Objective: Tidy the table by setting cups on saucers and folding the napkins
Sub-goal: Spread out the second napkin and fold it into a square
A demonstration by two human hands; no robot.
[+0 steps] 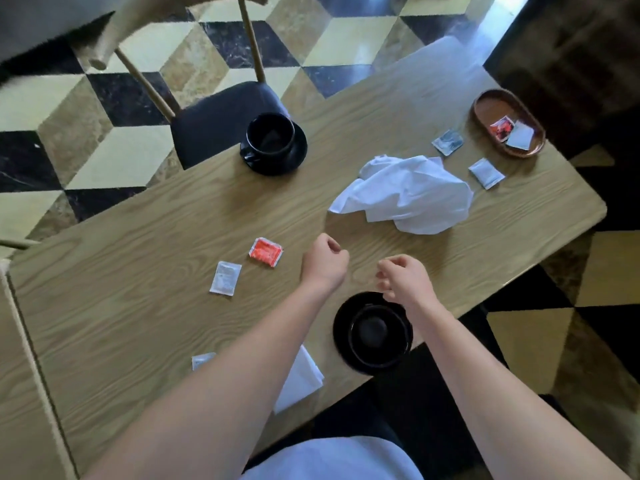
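A crumpled white napkin [408, 195] lies on the wooden table [138, 271], right of centre. A black cup [270, 135] stands on a black saucer [298, 152] at the far edge. A second black cup [379, 332] sits on its saucer [341, 327] near me. A flat white napkin [300, 382] lies by the front edge, partly under my left arm. My left hand [323, 263] hovers over the table middle, fingers curled, holding nothing. My right hand [403, 277] hangs just beyond the near cup, fingers loosely curled and empty.
A red packet [266, 252] and a white packet [225, 277] lie left of my hands; another white packet [202, 360] peeks out by my left arm. Two packets [486, 173] lie near an oval wooden tray [491, 109] holding more. A chair [221, 116] stands behind the far cup.
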